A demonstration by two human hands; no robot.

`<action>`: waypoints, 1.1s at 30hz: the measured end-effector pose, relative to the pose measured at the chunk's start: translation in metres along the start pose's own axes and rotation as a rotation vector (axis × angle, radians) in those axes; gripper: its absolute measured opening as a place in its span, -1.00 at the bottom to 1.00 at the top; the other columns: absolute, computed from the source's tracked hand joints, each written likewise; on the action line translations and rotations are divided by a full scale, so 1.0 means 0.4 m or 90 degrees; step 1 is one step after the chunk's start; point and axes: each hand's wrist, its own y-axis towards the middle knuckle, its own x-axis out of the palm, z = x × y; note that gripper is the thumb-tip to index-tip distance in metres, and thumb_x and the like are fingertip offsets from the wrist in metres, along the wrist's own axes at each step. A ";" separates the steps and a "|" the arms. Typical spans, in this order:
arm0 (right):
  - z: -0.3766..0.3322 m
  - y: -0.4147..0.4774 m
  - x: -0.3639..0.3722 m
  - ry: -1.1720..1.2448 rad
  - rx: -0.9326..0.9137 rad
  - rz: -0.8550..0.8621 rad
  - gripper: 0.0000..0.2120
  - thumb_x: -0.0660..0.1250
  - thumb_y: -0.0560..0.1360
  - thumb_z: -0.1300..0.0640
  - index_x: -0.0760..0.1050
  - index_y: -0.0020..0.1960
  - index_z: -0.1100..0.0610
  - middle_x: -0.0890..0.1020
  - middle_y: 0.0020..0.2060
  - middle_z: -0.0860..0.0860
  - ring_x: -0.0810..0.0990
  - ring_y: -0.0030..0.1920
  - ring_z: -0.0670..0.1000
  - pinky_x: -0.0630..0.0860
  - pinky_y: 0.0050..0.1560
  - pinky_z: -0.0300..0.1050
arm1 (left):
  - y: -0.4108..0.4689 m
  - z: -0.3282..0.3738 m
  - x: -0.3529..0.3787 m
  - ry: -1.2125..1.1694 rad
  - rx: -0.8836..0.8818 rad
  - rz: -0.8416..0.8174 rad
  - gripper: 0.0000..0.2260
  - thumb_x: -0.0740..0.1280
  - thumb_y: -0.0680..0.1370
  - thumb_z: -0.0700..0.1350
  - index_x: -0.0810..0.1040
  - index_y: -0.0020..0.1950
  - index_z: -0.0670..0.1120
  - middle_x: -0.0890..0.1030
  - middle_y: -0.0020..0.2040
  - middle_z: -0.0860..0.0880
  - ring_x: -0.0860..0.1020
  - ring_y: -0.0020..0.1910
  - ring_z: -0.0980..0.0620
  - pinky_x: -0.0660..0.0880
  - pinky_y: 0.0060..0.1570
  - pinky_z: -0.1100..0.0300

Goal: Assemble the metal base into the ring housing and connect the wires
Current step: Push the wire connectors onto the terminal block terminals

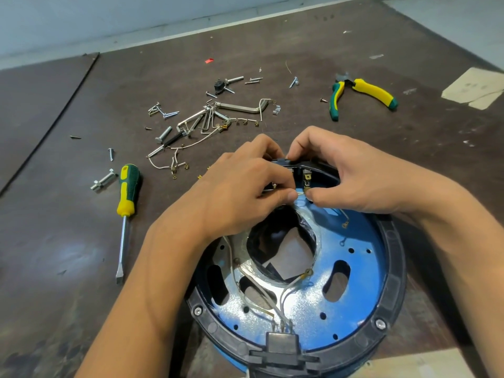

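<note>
One round black plastic ring housing [392, 268] is laid flat on the dark brown table [68, 241], close to the person. One shiny blue metal base [362, 290] is seated inside it. Two silver screws [197, 311] are seen in the ring's near edge.

At the ring's far edge, one thin white wire [298, 194] is pinched by the curled fingers of the left hand [240, 192]. Its end is held by the thumb of the right hand [354, 175], whose fingers are curled over the edge. Two small brass tabs [307, 177] are seen just above the wire.

One green and yellow screwdriver [126, 192] is laid to the left. One pair of green and yellow pliers [362, 91] is laid far to the right.
</note>
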 end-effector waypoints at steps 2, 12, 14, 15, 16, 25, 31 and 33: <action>0.001 0.000 0.001 0.003 0.000 0.000 -0.56 0.45 0.38 0.24 0.41 0.18 -0.01 0.59 0.02 -0.11 0.59 0.07 -0.08 0.53 0.13 -0.02 | 0.000 0.001 -0.002 -0.013 0.004 0.003 -0.87 0.31 0.56 0.15 0.63 -0.03 0.19 0.35 0.20 0.08 0.41 0.19 0.09 0.38 0.13 0.06; 0.004 0.003 0.003 -0.003 -0.004 0.002 -0.58 0.41 0.35 0.16 0.39 0.16 -0.07 0.58 -0.01 -0.15 0.58 0.02 -0.12 0.55 0.09 -0.06 | 0.002 -0.001 -0.001 -0.041 -0.005 0.001 -0.87 0.31 0.56 0.16 0.62 -0.05 0.19 0.35 0.18 0.07 0.43 0.18 0.06 0.44 0.15 -0.08; 0.006 0.004 0.003 -0.008 -0.007 0.002 -0.57 0.42 0.37 0.19 0.40 0.16 -0.06 0.58 0.00 -0.13 0.58 0.04 -0.10 0.55 0.11 -0.02 | 0.003 -0.001 -0.001 -0.040 -0.006 -0.001 -0.87 0.30 0.57 0.16 0.62 -0.06 0.19 0.35 0.18 0.07 0.44 0.17 0.07 0.44 0.13 -0.09; 0.007 0.004 0.001 -0.009 -0.007 0.001 -0.57 0.42 0.38 0.22 0.40 0.16 -0.06 0.58 0.00 -0.13 0.58 0.04 -0.09 0.55 0.11 0.00 | 0.003 0.000 -0.001 -0.041 -0.006 -0.001 -0.87 0.30 0.57 0.16 0.61 -0.06 0.19 0.35 0.17 0.07 0.44 0.16 0.07 0.44 0.12 -0.09; 0.008 0.005 0.001 -0.008 -0.007 0.001 -0.57 0.42 0.38 0.23 0.40 0.16 -0.06 0.58 -0.01 -0.14 0.58 0.04 -0.09 0.55 0.11 0.01 | 0.003 0.001 -0.001 -0.042 -0.006 0.001 -0.87 0.30 0.57 0.16 0.61 -0.07 0.19 0.35 0.17 0.08 0.44 0.15 0.07 0.45 0.11 -0.08; 0.005 0.007 0.004 0.014 -0.008 0.018 -0.60 0.37 0.35 0.21 0.40 0.14 -0.06 0.58 0.02 -0.08 0.59 0.08 -0.02 0.56 0.13 0.12 | 0.005 0.003 -0.001 -0.048 -0.011 0.013 -0.84 0.30 0.56 0.17 0.63 -0.08 0.17 0.37 0.17 0.08 0.47 0.10 0.06 0.46 0.10 -0.08; 0.003 0.008 0.007 0.004 -0.029 0.043 -0.65 0.34 0.33 0.24 0.44 0.09 0.00 0.60 -0.04 -0.05 0.60 0.01 0.07 0.53 0.04 0.24 | 0.008 -0.001 0.002 -0.045 -0.009 0.021 -0.85 0.32 0.55 0.17 0.63 -0.08 0.17 0.37 0.16 0.07 0.48 0.08 0.03 0.47 0.07 -0.07; 0.003 0.009 0.008 -0.004 -0.037 0.055 -0.66 0.33 0.32 0.24 0.45 0.07 0.03 0.60 -0.06 -0.04 0.60 -0.01 0.07 0.53 0.03 0.24 | 0.009 -0.002 0.004 -0.044 -0.007 0.024 -0.85 0.32 0.55 0.17 0.63 -0.09 0.17 0.38 0.16 0.07 0.48 0.08 0.04 0.47 0.07 -0.08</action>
